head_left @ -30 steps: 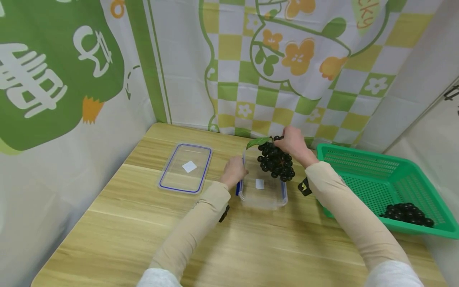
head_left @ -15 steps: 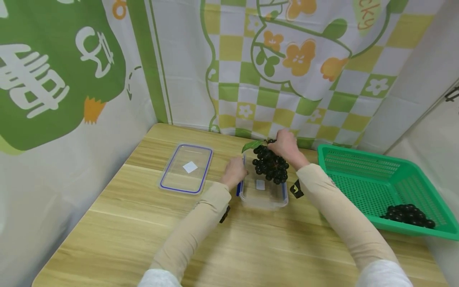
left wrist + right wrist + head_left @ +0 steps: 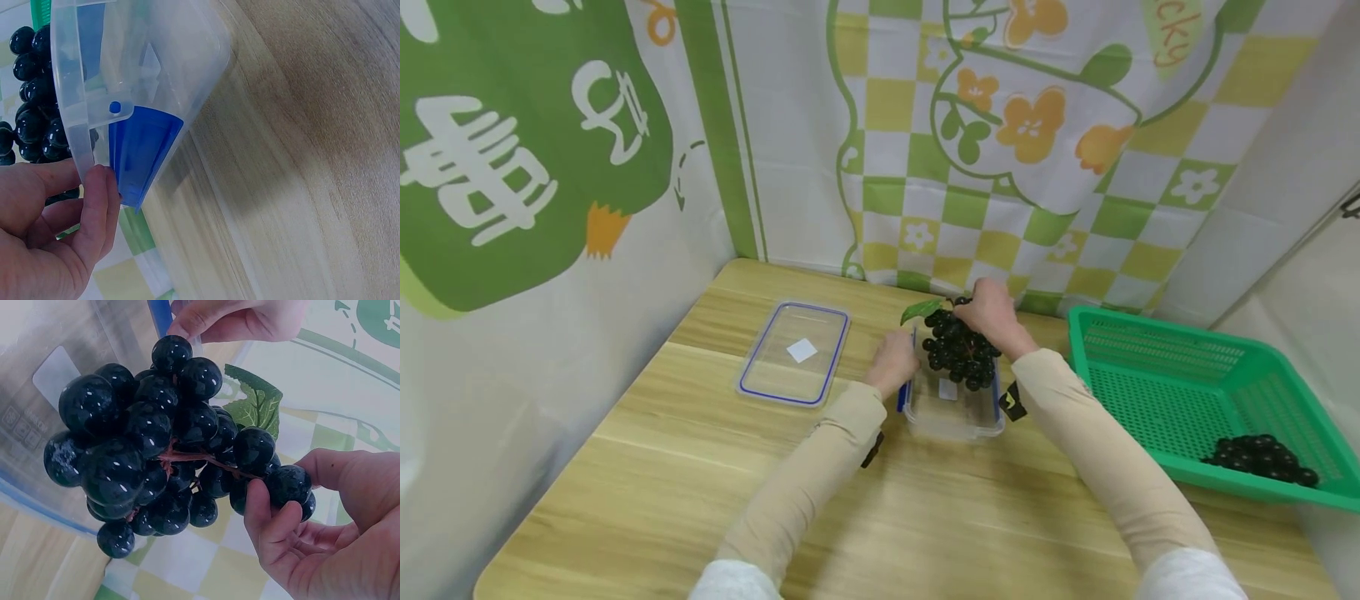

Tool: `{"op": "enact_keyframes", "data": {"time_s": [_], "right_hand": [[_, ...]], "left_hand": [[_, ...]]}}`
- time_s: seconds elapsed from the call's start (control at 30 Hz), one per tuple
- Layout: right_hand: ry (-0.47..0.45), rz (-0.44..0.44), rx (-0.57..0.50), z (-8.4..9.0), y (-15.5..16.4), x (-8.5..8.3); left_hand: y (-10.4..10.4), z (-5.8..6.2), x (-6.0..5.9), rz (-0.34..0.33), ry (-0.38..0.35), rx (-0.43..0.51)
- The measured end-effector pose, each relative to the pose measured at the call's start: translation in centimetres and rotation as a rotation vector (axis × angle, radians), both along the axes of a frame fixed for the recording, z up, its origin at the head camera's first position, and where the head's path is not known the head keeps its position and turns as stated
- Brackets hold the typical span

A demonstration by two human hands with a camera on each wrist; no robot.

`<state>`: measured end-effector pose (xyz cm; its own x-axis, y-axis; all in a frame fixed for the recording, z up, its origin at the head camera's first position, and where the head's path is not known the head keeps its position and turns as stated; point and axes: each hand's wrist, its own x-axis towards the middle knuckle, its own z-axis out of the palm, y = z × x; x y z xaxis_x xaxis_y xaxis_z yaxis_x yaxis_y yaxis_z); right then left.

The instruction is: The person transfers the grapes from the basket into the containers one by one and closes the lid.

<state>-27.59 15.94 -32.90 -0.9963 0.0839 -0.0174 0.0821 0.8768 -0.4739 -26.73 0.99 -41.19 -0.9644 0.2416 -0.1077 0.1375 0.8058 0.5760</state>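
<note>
My right hand (image 3: 992,317) grips a bunch of dark grapes (image 3: 961,350) by its stem end, as the right wrist view shows up close. A green leaf (image 3: 255,403) sticks out beside the stem. The bunch hangs over a clear plastic container (image 3: 955,423) with blue side clips. On the container's left side, my left hand (image 3: 893,362) pinches the wall at the rim between thumb and fingers. In the left wrist view a blue clip (image 3: 142,150) hangs down just beside those fingertips, and grapes show behind the wall.
A clear lid (image 3: 796,354) with a blue seal and white label lies left of the container. At the right stands a green plastic basket (image 3: 1180,329) with another bunch of grapes (image 3: 1262,460) inside. A patterned curtain (image 3: 910,200) hangs behind the wooden table (image 3: 700,500).
My right hand has carried the grapes left and a little down, further over the container. The left hand stays at the rim.
</note>
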Motion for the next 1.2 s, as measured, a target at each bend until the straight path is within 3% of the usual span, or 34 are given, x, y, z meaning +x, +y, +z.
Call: {"op": "enact_keyframes", "data": {"time_s": [0.5,0.9,1.07,1.2], "right_hand": [[-0.019,-0.017,0.014,-0.9,-0.9,-0.3],[-0.063,-0.114,-0.036,-1.3,-0.2,-0.2],[-0.095,-0.128,-0.17,-1.0,0.2,-0.2],[-0.146,-0.131,-0.329,-0.7,0.3,-0.3]], "left_hand": [[0.1,-0.4,0.1,-0.014,0.081,-0.001],[0.1,-0.7,-0.1,-0.014,0.052,-0.014],[0.0,-0.5,-0.2,-0.018,0.04,-0.003],[-0.1,-0.3,-0.3,-0.035,0.071,-0.023]]}}
